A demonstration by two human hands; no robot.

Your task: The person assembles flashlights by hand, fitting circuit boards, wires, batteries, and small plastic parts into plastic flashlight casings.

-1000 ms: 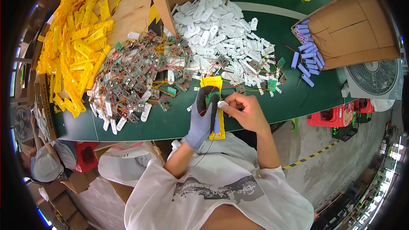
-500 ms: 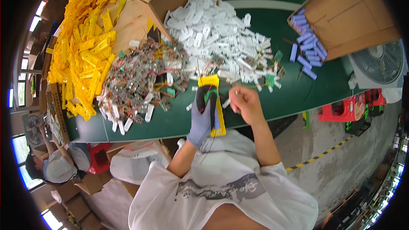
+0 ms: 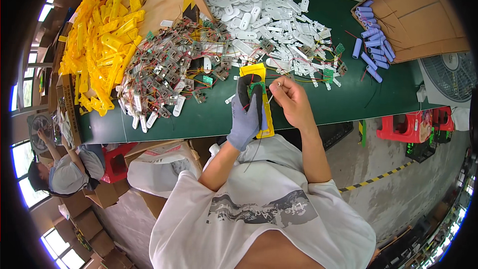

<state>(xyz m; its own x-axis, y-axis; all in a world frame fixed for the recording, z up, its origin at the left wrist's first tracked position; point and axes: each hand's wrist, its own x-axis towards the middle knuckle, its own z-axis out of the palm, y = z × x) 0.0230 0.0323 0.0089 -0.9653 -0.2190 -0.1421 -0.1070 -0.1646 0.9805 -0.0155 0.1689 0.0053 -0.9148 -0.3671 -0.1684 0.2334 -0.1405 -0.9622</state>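
Observation:
My left hand [image 3: 244,117], in a grey glove with black fingertips, is closed around a long yellow plastic housing [image 3: 269,119] just over the table's near edge. A small green circuit board [image 3: 257,87] shows at its fingertips, against the housing. A thin dark wire hangs from the housing's lower end. My bare right hand [image 3: 298,107] is right beside the housing, thumb and forefinger pinched on a tiny pale, shiny piece [image 3: 279,84] too small to name. Beyond both hands lie a heap of wired circuit boards [image 3: 169,65] and a heap of white plastic covers [image 3: 259,12].
Yellow housings [image 3: 107,40] are piled at the left. Purple battery cells [image 3: 376,45] spill from a cardboard box [image 3: 418,15] at the right, near a grey fan [image 3: 448,77]. Red stools [image 3: 408,127] stand below the table. Another person [image 3: 69,169] sits at far left.
The whole view has shifted, so the table contents appear higher. My right hand has come closer to the housing, its fingertips now near the circuit board. My left hand keeps its hold.

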